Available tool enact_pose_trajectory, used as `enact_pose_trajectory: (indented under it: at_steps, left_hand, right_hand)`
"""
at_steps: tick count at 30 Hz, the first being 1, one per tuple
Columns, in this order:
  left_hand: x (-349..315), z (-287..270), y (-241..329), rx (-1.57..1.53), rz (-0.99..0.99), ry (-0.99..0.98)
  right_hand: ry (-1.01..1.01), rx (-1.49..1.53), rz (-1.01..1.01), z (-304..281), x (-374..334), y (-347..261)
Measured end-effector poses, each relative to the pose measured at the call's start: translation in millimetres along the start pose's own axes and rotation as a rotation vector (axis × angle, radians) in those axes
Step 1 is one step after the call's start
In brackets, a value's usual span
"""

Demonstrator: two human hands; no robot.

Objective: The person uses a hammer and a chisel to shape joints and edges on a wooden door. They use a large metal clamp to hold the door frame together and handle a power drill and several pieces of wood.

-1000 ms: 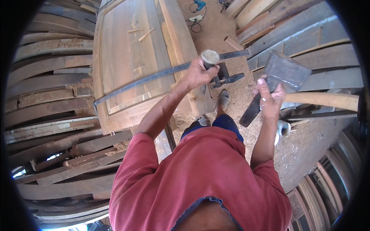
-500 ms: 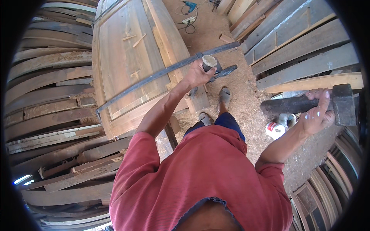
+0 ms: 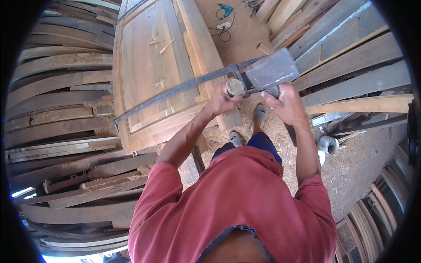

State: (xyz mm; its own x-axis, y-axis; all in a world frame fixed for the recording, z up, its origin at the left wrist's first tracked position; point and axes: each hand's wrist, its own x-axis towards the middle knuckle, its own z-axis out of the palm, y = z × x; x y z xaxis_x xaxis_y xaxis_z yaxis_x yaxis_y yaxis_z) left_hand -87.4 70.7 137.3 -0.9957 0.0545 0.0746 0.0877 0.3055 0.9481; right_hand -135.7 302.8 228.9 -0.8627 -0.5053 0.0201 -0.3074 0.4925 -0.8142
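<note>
The block-headed mallet [image 3: 274, 70] has swung in just beside the left hand [image 3: 222, 101], whose fingers wrap a round-topped handle [image 3: 235, 87]; the right hand [image 3: 287, 104] clenches the mallet, bringing both tools close, the panelled door [image 3: 142, 74] left of the fingers

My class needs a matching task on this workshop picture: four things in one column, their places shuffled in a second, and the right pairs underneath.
Column one
1. Block-headed mallet
2. Power drill
3. Long metal bar
4. Round-ended tool

Column two
A. Across the wooden panel
B. In the left hand
C. In the right hand
D. On the floor, near the top edge of the picture

Right pairs: 1-C, 2-D, 3-A, 4-B
</note>
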Motion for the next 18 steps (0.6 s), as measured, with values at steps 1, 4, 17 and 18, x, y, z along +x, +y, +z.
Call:
enact_pose_trajectory:
  at_steps: [1,4,17,18]
  left_hand:
    - [3,0,-2,-0.021,-0.056,-0.002]
    - [6,5,-8,-0.074,-0.086,-0.011]
    - [-7,2,-11,0.123,0.098,0.013]
    - [-3,11,-7,0.167,0.088,-0.010]
  right_hand:
    - [0.037,0.115,-0.028,0,-3,-1]
    - [0.182,0.387,0.074,-5,-15,-10]
    - [0.031,-0.045,-0.204,4,-1,-12]
    - [0.118,0.106,-0.224,6,-9,-6]
